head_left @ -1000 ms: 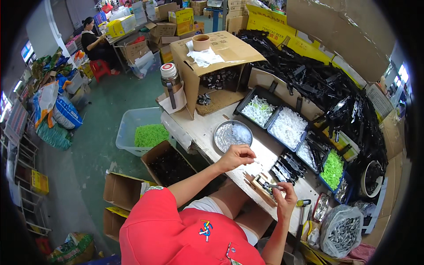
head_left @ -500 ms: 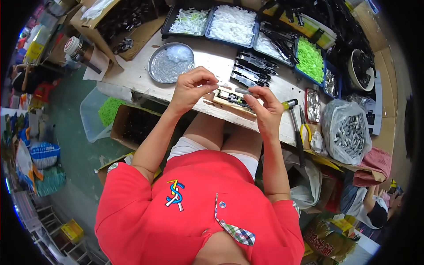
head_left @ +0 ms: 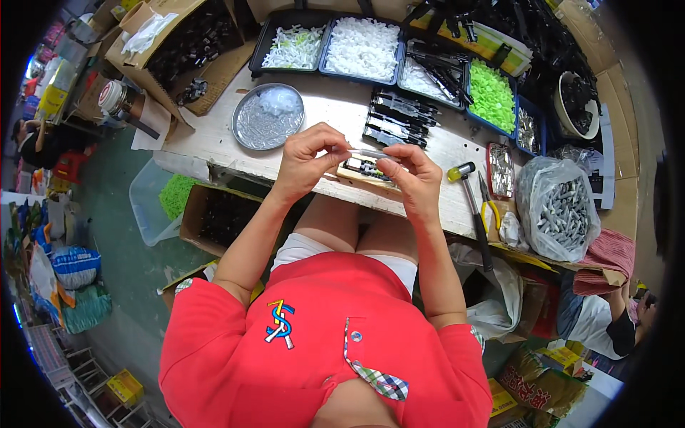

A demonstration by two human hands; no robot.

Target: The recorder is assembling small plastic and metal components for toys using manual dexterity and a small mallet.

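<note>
With fingers clamped, the left hand point(head_left: 310, 164) held a pin point(head_left: 356, 150) and the right hand point(head_left: 415, 178) a rod point(head_left: 374, 153), apparently by outer ends for clearance, near the block point(head_left: 359, 177) at the front edge of the surface point(head_left: 457, 146).

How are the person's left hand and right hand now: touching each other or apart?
Apart. The head view shows a gap between the left hand and the right hand, with a slim grey piece visible between them.
</note>
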